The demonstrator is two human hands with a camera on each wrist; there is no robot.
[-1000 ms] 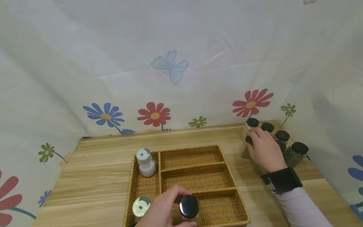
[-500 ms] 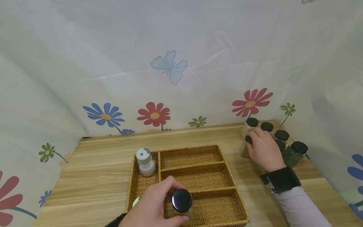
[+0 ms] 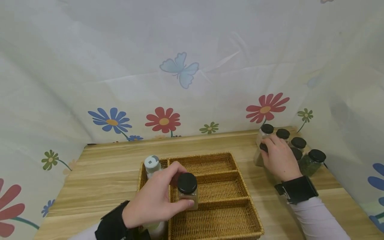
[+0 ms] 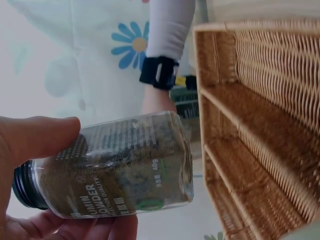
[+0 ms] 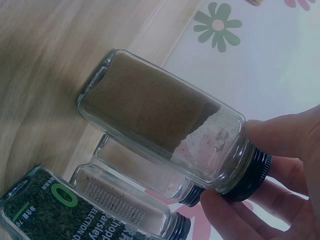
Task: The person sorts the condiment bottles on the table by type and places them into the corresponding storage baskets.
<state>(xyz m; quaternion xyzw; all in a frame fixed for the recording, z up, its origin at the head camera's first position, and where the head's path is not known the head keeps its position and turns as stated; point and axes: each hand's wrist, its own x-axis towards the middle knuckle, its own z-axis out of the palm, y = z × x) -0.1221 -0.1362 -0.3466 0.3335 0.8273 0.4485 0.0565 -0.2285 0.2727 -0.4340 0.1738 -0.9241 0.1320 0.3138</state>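
Note:
My left hand (image 3: 156, 196) grips a clear glass spice jar (image 3: 189, 196) with a black lid, holding it over the wicker basket (image 3: 257, 216). In the left wrist view the jar's label (image 4: 92, 197) partly reads "powder" and the contents are brown. At the right of the table, my right hand (image 3: 280, 158) pinches a second spice jar (image 5: 150, 110) near its black lid (image 5: 245, 175). Brown powder fills most of that jar, and its base is close to the tabletop in the right wrist view. A chopped parsley jar (image 5: 60, 210) stands beside it.
Several black-lidded jars (image 3: 313, 160) crowd around my right hand. A white-capped bottle (image 3: 152, 163) stands in the basket's left compartment; another bottle (image 3: 157, 231) is mostly hidden below my left wrist. Dividers (image 3: 214, 201) split the basket. A floral cloth (image 3: 192, 100) hangs behind the wooden table (image 3: 111, 166).
My left hand has carried its jar away from me and slightly left, from the basket's near part to above its middle. My right hand has stayed at its jar.

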